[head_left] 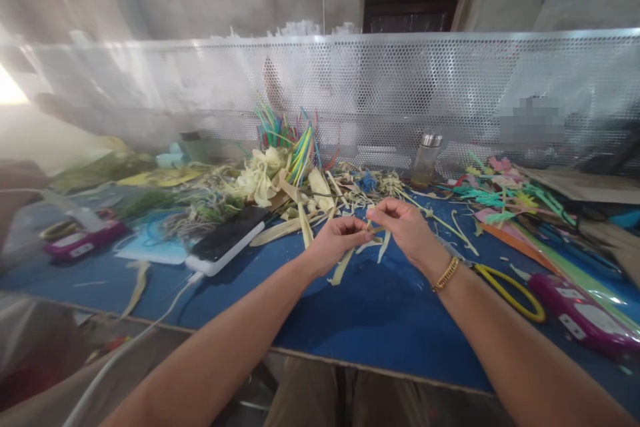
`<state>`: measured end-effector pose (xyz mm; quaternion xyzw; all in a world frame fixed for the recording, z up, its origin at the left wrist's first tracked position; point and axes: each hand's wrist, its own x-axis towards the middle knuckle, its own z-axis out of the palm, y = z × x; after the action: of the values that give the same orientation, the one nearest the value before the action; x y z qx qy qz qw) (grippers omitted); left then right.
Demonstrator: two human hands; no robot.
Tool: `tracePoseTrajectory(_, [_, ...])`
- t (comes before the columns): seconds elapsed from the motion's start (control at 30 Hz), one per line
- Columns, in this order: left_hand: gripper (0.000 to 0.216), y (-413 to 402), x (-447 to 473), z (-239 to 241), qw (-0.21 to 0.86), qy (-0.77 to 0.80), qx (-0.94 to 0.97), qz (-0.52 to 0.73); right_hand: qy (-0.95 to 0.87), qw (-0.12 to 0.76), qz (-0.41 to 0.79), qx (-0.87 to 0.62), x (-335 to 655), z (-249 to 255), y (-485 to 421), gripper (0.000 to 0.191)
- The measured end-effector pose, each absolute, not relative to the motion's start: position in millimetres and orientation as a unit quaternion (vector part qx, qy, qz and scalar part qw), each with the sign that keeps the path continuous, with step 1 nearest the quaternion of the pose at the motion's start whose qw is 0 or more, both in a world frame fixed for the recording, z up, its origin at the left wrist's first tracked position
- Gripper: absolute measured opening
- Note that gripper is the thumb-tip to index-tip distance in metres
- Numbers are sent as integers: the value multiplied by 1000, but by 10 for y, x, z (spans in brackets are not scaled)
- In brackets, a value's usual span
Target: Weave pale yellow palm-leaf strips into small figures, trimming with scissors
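My left hand (pixel 336 242) and my right hand (pixel 406 227) meet above the blue table top (pixel 370 307), both closed in a pinch. Between their fingertips is a thin pale straw strip (pixel 373 229), held by both hands. A gold bracelet (pixel 446 273) circles my right wrist. Loose pale strips (pixel 345 265) lie on the table just under my hands. Behind them sits a heap of pale husks and leaves (pixel 273 180) and a bundle of coloured sticks (pixel 287 137).
A black-and-white power bank (pixel 227 240) with a white cable lies left of my hands. Yellow-handled scissors (pixel 510 290) and a magenta device (pixel 583 313) lie to the right, a second magenta device (pixel 83 243) far left. A glass jar (pixel 427 160) stands by the perforated metal screen (pixel 450 80). Coloured paper scraps (pixel 505 203) cover the right side.
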<state>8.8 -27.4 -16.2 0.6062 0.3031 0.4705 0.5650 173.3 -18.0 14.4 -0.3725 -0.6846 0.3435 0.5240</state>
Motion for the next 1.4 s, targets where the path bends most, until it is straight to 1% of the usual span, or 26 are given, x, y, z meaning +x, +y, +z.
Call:
tracePoseTrajectory(0.2, [25, -286, 85, -141, 582, 279, 619, 448, -700, 534, 303, -365, 1711, 124, -187, 22])
tracePoseTrajectory(0.3, [27, -309, 95, -123, 585, 287, 612, 449, -700, 535, 302, -362, 1721, 128, -181, 23])
tracePoseTrajectory(0.5, [29, -315, 117, -110, 608, 302, 562, 473, -705, 521, 312, -366, 1740, 143, -178, 26])
tracePoseTrajectory(0.63, [26, -311, 129, -113, 624, 272, 532, 503, -699, 538, 308, -356, 1726, 151, -191, 24])
tracePoseTrajectory(0.8, [27, -318, 127, -117, 604, 298, 562, 480, -703, 553, 274, -352, 1707, 145, -205, 22])
tracePoseTrajectory(1.0, [28, -307, 105, -124, 586, 337, 593, 438, -699, 554, 268, -364, 1683, 149, -219, 23])
tracePoseTrajectory(1.17, [29, -321, 113, -131, 600, 335, 587, 428, -701, 547, 265, -373, 1676, 136, -216, 22])
tracePoseTrajectory(1.27, [29, -331, 134, -125, 641, 314, 542, 444, -706, 519, 297, -379, 1717, 141, -187, 23])
tracePoseTrajectory(1.4, [25, -309, 132, -114, 685, 278, 452, 499, -741, 427, 346, -386, 1840, 195, -144, 34])
